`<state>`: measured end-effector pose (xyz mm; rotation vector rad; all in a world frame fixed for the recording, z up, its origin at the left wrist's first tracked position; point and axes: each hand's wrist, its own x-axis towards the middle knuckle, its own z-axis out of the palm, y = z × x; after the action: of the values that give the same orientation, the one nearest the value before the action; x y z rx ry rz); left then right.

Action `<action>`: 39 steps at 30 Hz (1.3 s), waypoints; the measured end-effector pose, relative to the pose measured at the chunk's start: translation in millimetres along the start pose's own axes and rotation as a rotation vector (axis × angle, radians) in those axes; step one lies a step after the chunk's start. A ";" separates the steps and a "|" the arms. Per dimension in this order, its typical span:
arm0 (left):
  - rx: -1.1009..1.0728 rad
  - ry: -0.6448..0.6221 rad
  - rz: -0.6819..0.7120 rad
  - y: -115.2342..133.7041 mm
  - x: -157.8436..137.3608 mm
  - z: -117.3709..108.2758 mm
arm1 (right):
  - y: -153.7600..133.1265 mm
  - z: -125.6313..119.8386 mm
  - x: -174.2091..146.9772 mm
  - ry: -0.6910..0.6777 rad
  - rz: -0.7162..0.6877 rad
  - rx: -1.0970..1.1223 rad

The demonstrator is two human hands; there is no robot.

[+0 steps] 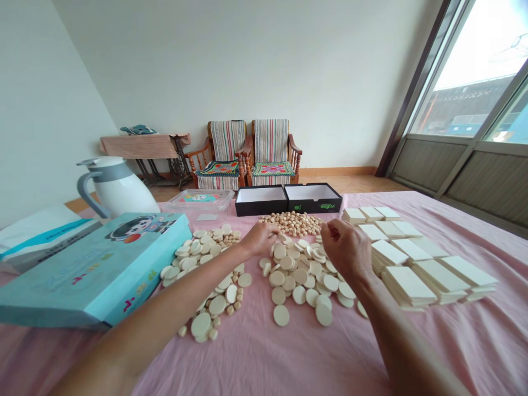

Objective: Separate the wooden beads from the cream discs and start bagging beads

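My left hand (260, 238) reaches over the gap between two piles, its fingers pinched together at the edge of the wooden beads. Whatever lies in its fingertips is too small to make out. My right hand (348, 247) is curled closed at the right side of the middle pile, and its fingers hide what they may hold. Below and between the hands spreads a heap of round pale wooden discs (299, 275). Behind it lies a pile of small wooden beads (292, 223). Left of my left forearm, more discs (201, 324) are mixed with beads.
Stacks of rectangular pale boards (412, 286) stand at right. Two black boxes (260, 209) with white insides and a clear plastic case (173, 204) are at the back. A turquoise box (82, 269) and a white jug (124, 190) stand left on the pink cloth (289, 357).
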<state>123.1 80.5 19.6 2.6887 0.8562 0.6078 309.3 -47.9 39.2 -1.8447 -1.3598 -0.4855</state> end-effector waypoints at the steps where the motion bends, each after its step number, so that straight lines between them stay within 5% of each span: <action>1: -0.047 0.025 -0.002 6.5 1.5 -2.5 | 0.9 -0.5 0.7 0.000 0.002 0.002; 7: -0.222 -0.063 0.098 57.4 10.0 1.9 | 11.4 -5.1 8.0 0.043 0.046 0.004; 13: -0.109 -0.045 0.252 85.4 10.0 23.6 | 17.0 -3.4 9.5 0.026 0.030 -0.009; 20: -0.031 0.066 0.075 55.6 23.4 20.2 | 15.1 -3.3 8.0 -0.005 0.049 0.004; 26: 0.098 -0.109 -0.046 17.5 30.4 26.6 | 13.0 -2.5 6.9 -0.027 0.025 0.005; 33: 0.110 -0.109 -0.043 29.0 26.6 27.3 | 12.7 -1.2 5.6 -0.049 0.023 -0.007; 35: 0.084 -0.064 0.003 48.8 16.8 17.8 | 13.2 -0.9 6.0 -0.052 0.021 -0.003; 37: -0.057 0.010 0.254 76.3 -2.3 7.1 | 14.0 -0.9 6.9 -0.045 0.028 0.003; 39: -0.196 -0.137 0.577 106.6 -28.0 0.5 | 15.1 -1.2 8.0 -0.031 0.036 0.007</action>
<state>154.9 -21.0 48.6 2.7398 -0.0313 0.5710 326.2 -45.7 40.1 -1.8752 -1.3451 -0.4346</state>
